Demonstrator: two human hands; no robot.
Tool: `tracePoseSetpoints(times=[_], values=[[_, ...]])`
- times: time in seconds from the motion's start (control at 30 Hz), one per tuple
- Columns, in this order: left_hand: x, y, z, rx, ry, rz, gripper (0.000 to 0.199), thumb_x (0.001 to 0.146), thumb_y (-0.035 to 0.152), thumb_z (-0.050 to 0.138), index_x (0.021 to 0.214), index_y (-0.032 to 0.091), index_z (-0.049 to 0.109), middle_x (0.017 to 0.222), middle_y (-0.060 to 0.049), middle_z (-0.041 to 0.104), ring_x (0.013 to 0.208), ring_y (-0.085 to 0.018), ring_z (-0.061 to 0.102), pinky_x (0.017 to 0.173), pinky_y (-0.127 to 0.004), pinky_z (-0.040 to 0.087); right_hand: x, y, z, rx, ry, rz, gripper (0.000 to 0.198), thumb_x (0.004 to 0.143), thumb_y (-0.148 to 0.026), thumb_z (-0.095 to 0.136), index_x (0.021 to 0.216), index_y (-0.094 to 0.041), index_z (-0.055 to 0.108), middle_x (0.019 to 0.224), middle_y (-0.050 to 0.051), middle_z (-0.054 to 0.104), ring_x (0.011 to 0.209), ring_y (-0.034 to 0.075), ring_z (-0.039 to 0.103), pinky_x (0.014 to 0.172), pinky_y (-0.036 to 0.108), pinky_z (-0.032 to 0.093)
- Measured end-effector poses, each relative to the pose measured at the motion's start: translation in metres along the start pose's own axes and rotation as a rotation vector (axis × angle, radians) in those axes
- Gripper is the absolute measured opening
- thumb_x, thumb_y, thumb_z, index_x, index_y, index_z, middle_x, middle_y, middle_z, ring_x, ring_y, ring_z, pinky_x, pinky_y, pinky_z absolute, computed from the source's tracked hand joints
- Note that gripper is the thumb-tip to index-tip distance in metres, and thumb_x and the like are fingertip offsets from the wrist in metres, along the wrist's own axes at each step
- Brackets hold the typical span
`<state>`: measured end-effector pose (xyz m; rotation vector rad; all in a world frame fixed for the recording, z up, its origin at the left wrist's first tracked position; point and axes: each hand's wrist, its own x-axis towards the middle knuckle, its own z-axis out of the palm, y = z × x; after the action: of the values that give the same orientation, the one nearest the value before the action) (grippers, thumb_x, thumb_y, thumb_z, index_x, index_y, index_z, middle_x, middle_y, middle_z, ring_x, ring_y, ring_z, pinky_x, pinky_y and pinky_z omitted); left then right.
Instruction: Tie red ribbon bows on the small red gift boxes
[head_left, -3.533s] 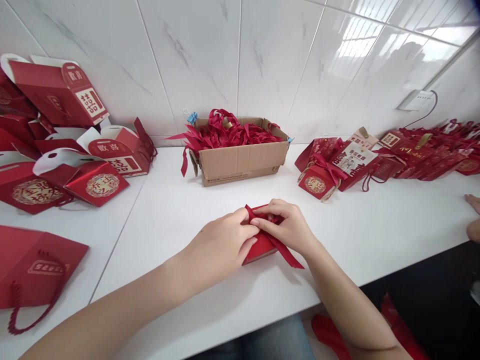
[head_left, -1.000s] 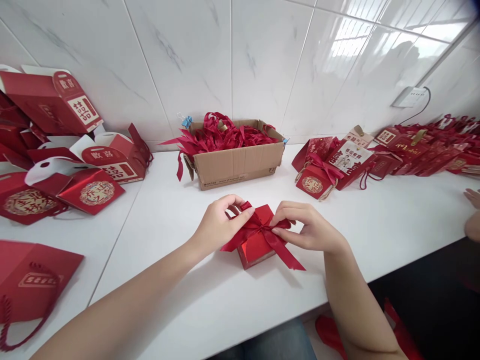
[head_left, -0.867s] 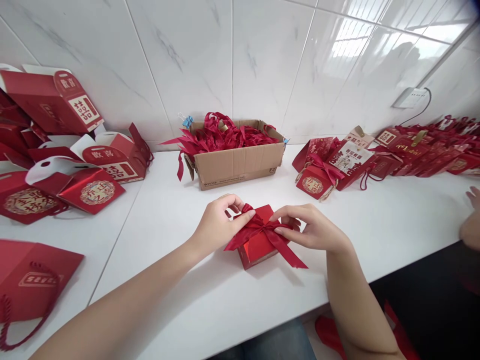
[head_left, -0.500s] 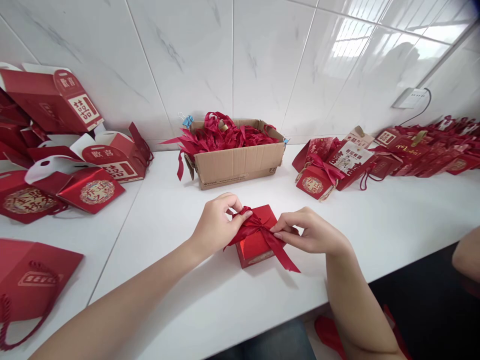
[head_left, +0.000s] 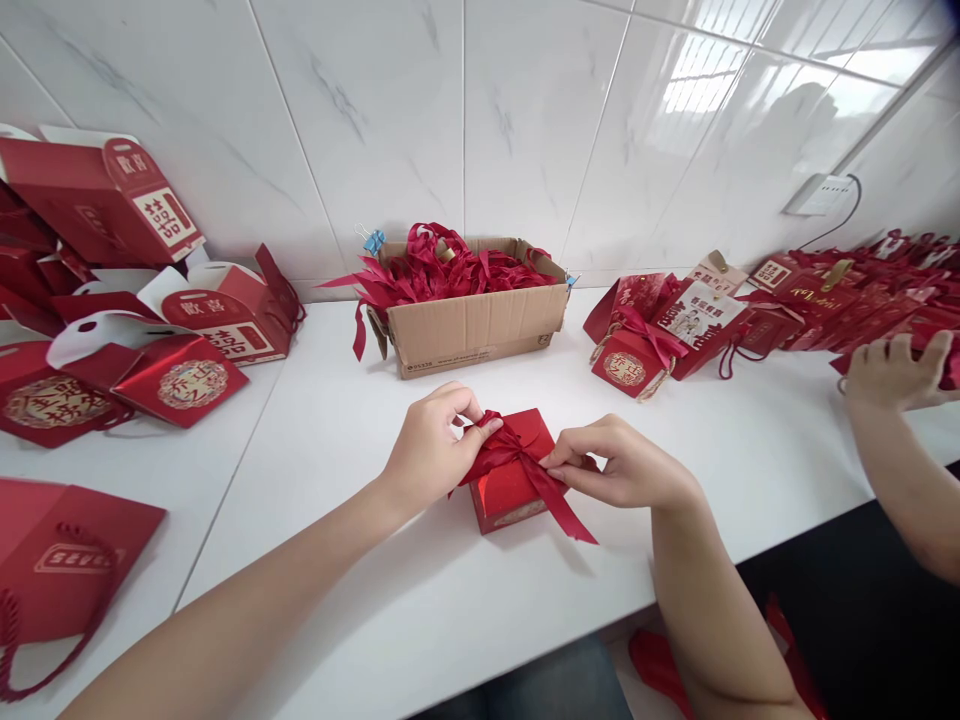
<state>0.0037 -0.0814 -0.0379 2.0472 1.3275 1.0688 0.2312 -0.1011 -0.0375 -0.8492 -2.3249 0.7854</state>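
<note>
A small red gift box (head_left: pixel 508 512) sits on the white table in front of me. Across its top runs a dark red satin ribbon (head_left: pixel 559 505), tied in a bow at the middle, with one tail hanging over the front right. My left hand (head_left: pixel 439 445) pinches the bow's left side between thumb and fingers. On the right side of the bow, near the knot, my right hand (head_left: pixel 611 460) is closed on the ribbon with thumb and forefinger. Part of the box's right side is hidden behind that hand.
A cardboard box (head_left: pixel 472 325) full of cut red ribbons stands against the tiled wall. Red gift boxes (head_left: pixel 184 380) are piled at left, a red bag (head_left: pixel 75 560) nearer. Finished boxes (head_left: pixel 637 365) stand at right, where another person's hand (head_left: pixel 892 375) touches a red box.
Another person's hand has come in at the far right and reached a red box there. Both my hands keep their pinch on the ribbon, almost still.
</note>
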Motion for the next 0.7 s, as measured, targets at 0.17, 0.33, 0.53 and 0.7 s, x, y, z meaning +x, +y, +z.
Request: tracePoseSetpoints(times=[0.17, 0.33, 0.53, 0.7], values=[[0.0, -0.001, 0.0, -0.005, -0.023, 0.009, 0.024, 0.079, 0.025, 0.06, 0.06, 0.018, 0.048, 0.067, 0.0, 0.054, 0.063, -0.013, 0.05, 0.046, -0.021, 0.037, 0.001, 0.0, 0.004, -0.042, -0.003, -0.004, 0.04, 0.081, -0.007, 0.047, 0.119, -0.018, 0.056, 0.049, -0.011, 0.038, 0.045, 0.007, 0.031, 0.048, 0.018, 0.033], [0.001, -0.003, 0.0, -0.012, -0.034, 0.009, 0.024, 0.079, 0.027, 0.062, 0.06, 0.018, 0.05, 0.067, 0.0, 0.055, 0.063, -0.013, 0.051, 0.048, -0.022, 0.038, 0.002, 0.001, 0.007, -0.106, -0.038, -0.044, 0.054, 0.077, -0.003, 0.042, 0.126, -0.019, 0.058, 0.057, -0.006, 0.057, 0.044, 0.005, 0.035, 0.048, 0.018, 0.034], [0.002, -0.004, 0.001, 0.0, -0.016, 0.025, 0.024, 0.078, 0.027, 0.062, 0.06, 0.018, 0.05, 0.065, 0.001, 0.057, 0.063, -0.013, 0.052, 0.055, -0.025, 0.041, 0.004, -0.004, 0.006, -0.131, -0.097, -0.04, 0.055, 0.076, -0.002, 0.042, 0.125, -0.018, 0.06, 0.07, 0.001, 0.069, 0.048, 0.007, 0.044, 0.05, 0.019, 0.037], [0.003, -0.004, 0.002, -0.009, -0.01, 0.032, 0.024, 0.078, 0.024, 0.063, 0.06, 0.018, 0.049, 0.065, 0.002, 0.057, 0.064, -0.013, 0.053, 0.058, -0.025, 0.042, 0.005, -0.011, 0.006, -0.2, -0.174, 0.012, 0.058, 0.074, -0.001, 0.04, 0.127, -0.018, 0.06, 0.074, 0.002, 0.07, 0.053, 0.01, 0.049, 0.056, 0.022, 0.04]])
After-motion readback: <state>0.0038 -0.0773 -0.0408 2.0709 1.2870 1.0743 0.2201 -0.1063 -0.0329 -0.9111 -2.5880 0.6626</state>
